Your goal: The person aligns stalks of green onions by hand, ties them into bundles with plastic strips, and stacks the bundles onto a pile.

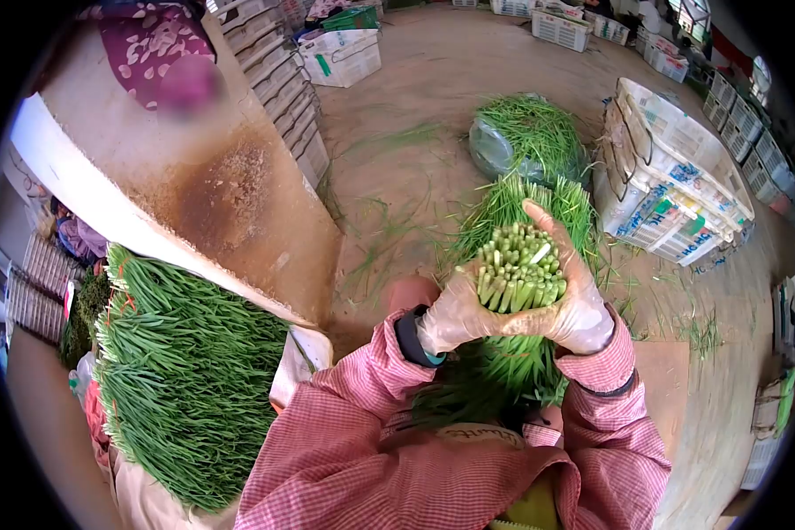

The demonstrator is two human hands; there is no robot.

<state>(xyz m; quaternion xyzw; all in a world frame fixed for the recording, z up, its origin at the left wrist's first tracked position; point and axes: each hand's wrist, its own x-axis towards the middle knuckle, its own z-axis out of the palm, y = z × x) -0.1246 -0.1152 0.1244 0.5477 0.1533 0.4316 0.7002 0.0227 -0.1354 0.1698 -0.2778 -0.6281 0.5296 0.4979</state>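
A bunch of garlic chives point(521, 269) is held upright in front of my chest, its pale cut ends facing up toward me. My left hand point(458, 316), in a thin translucent glove, wraps round its left and lower side. On the other side my right hand point(585, 309), gloved too, curls round the stems with the thumb and fingers raised. Green leaves point(526, 362) hang below the hands. Just beyond lies a loose heap of chives point(503, 208), partly hidden behind the bunch.
A big stack of tied chives point(190, 380) lies at left beside a stained board point(221, 177). Ahead, a plastic bag point(493, 146) is full of greens. White crates point(667, 190) stand at right, and more stacked crates point(269, 66) at upper left. Loose leaves litter the floor point(397, 106).
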